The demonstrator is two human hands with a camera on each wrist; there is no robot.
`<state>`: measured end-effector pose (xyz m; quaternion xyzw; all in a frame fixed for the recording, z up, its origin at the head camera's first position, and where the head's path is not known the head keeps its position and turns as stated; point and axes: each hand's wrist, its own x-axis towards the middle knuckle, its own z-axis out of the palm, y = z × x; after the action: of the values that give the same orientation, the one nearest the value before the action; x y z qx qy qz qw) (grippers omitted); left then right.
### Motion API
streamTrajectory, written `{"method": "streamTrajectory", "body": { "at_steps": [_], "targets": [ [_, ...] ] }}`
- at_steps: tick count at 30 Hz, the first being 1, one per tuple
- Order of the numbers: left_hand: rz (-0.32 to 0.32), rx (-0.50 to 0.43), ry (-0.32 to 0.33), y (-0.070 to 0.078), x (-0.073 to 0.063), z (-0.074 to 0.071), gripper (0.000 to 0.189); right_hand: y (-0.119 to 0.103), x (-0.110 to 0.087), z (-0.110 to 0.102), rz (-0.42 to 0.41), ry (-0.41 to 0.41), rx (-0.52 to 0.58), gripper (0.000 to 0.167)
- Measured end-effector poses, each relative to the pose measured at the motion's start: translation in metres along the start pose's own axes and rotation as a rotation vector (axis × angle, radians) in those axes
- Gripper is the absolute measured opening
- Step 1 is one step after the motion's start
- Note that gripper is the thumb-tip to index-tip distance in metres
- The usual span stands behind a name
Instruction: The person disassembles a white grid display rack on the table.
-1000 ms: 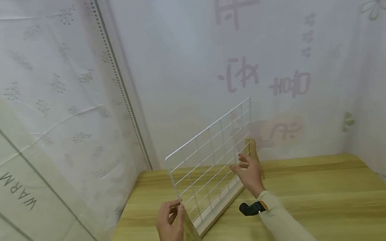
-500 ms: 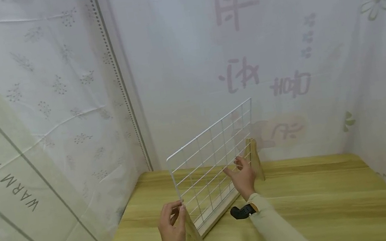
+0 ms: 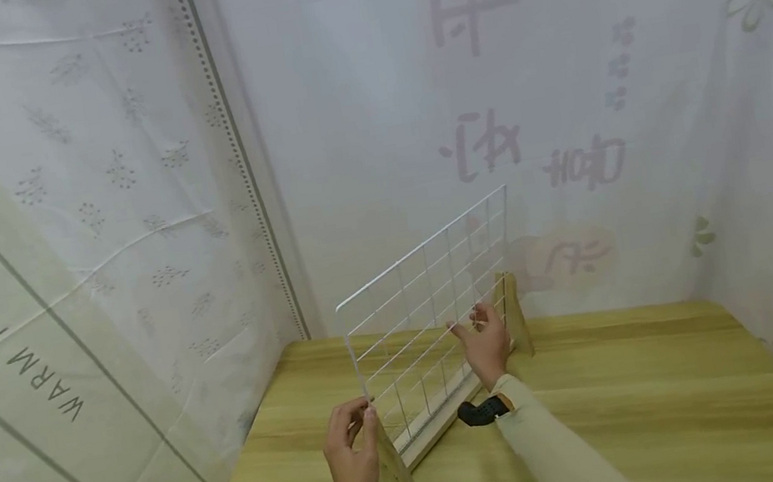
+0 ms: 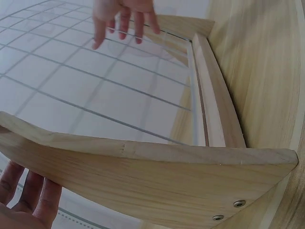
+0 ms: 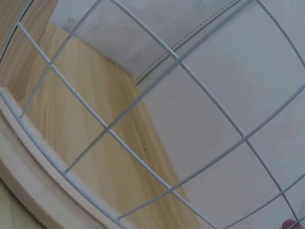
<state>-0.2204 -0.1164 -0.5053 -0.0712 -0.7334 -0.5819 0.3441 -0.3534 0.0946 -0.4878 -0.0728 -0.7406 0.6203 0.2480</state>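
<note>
A white wire grid panel stands upright in a wooden base bar between a near wooden leg and a far wooden leg. My left hand grips the top of the near leg at the grid's edge, with thumb and index finger close together. In the left wrist view, its fingers lie against the leg's outer side. My right hand is at the grid near the far leg. Its fingers are spread and overlap the wires; whether they touch cannot be told.
A wood-grain table carries the stand. Printed curtains hang along the back and both sides. Two metal screws show low on the near leg. The right wrist wears a black device.
My right hand has shifted left along the grid, away from the far leg. The left hand keeps its hold on the near leg, while the view has moved slightly.
</note>
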Motion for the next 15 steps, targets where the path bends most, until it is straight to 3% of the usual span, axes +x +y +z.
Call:
{"method": "streamTrajectory", "body": {
  "at_steps": [4,10,15],
  "targets": [
    [0.016,0.022,0.015,0.001,-0.001,0.0,0.013,-0.008,0.004,0.0,-0.014,-0.007,-0.003,0.055],
    [-0.021,0.009,0.038,0.001,-0.002,0.001,0.012,-0.017,0.005,-0.002,0.011,-0.022,-0.014,0.058],
    [-0.026,0.005,0.038,0.002,-0.002,0.001,0.01,-0.028,0.01,-0.004,-0.023,0.002,-0.013,0.058]
  ]
}}
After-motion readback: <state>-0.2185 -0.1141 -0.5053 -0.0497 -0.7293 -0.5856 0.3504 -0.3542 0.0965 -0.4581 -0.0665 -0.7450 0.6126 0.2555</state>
